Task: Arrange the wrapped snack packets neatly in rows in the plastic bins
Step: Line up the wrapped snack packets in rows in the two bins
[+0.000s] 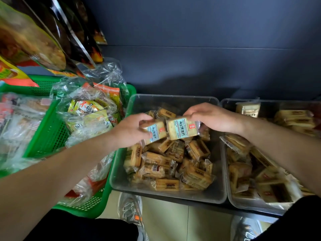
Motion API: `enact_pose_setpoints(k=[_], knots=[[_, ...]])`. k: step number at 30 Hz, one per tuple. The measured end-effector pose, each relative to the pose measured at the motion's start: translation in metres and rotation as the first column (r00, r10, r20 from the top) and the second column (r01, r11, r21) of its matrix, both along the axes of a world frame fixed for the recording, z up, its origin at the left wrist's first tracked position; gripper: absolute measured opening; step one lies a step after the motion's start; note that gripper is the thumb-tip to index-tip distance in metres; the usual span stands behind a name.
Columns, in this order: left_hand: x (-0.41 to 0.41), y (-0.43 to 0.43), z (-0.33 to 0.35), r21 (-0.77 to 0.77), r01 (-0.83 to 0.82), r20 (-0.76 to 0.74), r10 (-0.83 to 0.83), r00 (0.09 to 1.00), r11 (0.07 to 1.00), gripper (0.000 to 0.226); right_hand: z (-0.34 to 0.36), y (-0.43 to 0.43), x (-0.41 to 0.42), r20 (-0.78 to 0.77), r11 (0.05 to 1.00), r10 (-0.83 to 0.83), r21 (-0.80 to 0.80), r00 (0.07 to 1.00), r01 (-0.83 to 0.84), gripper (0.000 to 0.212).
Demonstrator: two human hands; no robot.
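A clear plastic bin (173,195) in the middle holds a loose heap of tan wrapped snack packets (175,164). Above the heap my left hand (132,131) grips one packet with a pale blue label (156,132). Right beside it my right hand (213,117) pinches the top edge of a second such packet (183,128), label facing me. The two packets touch side by side over the far half of the bin. A second clear bin (229,188) on the right also holds tumbled packets.
Green mesh baskets (48,133) on the left hold bagged snacks in clear wrap. Large snack bags (31,40) hang at the upper left. A dark wall stands behind the bins. My shoes (130,211) show on the tiled floor below the shelf edge.
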State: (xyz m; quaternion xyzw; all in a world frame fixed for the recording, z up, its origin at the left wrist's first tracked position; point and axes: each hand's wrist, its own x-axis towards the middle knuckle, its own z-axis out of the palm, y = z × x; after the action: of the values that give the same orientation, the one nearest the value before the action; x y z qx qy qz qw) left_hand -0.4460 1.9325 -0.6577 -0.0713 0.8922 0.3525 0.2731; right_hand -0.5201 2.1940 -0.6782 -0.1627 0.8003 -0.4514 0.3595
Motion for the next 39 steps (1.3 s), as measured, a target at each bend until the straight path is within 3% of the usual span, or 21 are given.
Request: enact_pose_setpoints(k=[4, 8, 9, 12, 16, 19, 22, 27, 29, 31, 36, 39], knots=[[-0.003, -0.008, 0.011, 0.216, -0.178, 0.035, 0.174, 0.984, 0.96, 0.039, 0.001, -0.015, 0.011, 0.043, 0.995, 0.099, -0.029, 0.994, -0.098, 0.022], [0.001, -0.002, 0.011, 0.353, -0.224, 0.136, 0.187, 0.973, 0.909, 0.019, -0.002, -0.036, 0.018, -0.007, 0.992, -0.045, -0.115, 0.999, 0.044, 0.019], [0.003, -0.002, 0.009, 0.351, -0.188, 0.144, 0.146, 0.979, 0.917, 0.031, -0.002, -0.041, 0.021, -0.008, 0.986, -0.089, -0.142, 0.996, 0.087, 0.02], [0.004, -0.006, 0.007, 0.178, -0.001, 0.041, -0.007, 0.999, 0.984, 0.057, -0.007, -0.052, 0.023, -0.062, 0.975, -0.169, -0.157, 0.984, 0.158, 0.029], [-0.006, -0.032, 0.006, -0.072, 0.025, -0.101, -0.032, 0.994, 0.997, 0.06, -0.029, -0.049, -0.004, -0.251, 0.98, -0.111, 0.13, 0.962, 0.147, 0.029], [-0.014, -0.054, 0.005, -0.058, -0.074, -0.171, 0.063, 0.983, 0.996, 0.054, -0.051, -0.058, -0.018, -0.334, 0.953, 0.016, 0.29, 0.942, 0.087, 0.037], [-0.02, -0.071, 0.001, -0.064, -0.152, -0.251, 0.131, 0.959, 0.986, 0.067, -0.066, -0.082, -0.017, -0.387, 0.926, 0.078, 0.37, 0.919, 0.077, 0.049], [-0.024, -0.079, -0.004, -0.064, -0.162, -0.264, 0.139, 0.954, 0.985, 0.071, -0.082, -0.099, -0.014, -0.44, 0.882, 0.131, 0.462, 0.889, 0.099, 0.061], [-0.024, -0.078, -0.005, -0.069, -0.143, -0.267, 0.12, 0.956, 0.987, 0.072, -0.086, -0.1, -0.009, -0.459, 0.861, 0.199, 0.504, 0.866, 0.069, 0.052], [-0.024, -0.077, -0.006, -0.059, -0.141, -0.265, 0.121, 0.957, 0.988, 0.071, -0.085, -0.098, -0.01, -0.491, 0.867, 0.212, 0.494, 0.845, 0.07, 0.042], [-0.025, -0.078, -0.004, -0.061, -0.13, -0.274, 0.108, 0.956, 0.99, 0.07, -0.048, -0.072, -0.005, -0.462, 0.962, 0.131, 0.273, 0.877, 0.001, 0.022], [-0.025, -0.073, -0.002, -0.082, -0.103, -0.268, 0.077, 0.96, 0.991, 0.068, -0.023, -0.053, 0.016, -0.435, 0.966, 0.168, 0.25, 0.885, -0.061, 0.031]])
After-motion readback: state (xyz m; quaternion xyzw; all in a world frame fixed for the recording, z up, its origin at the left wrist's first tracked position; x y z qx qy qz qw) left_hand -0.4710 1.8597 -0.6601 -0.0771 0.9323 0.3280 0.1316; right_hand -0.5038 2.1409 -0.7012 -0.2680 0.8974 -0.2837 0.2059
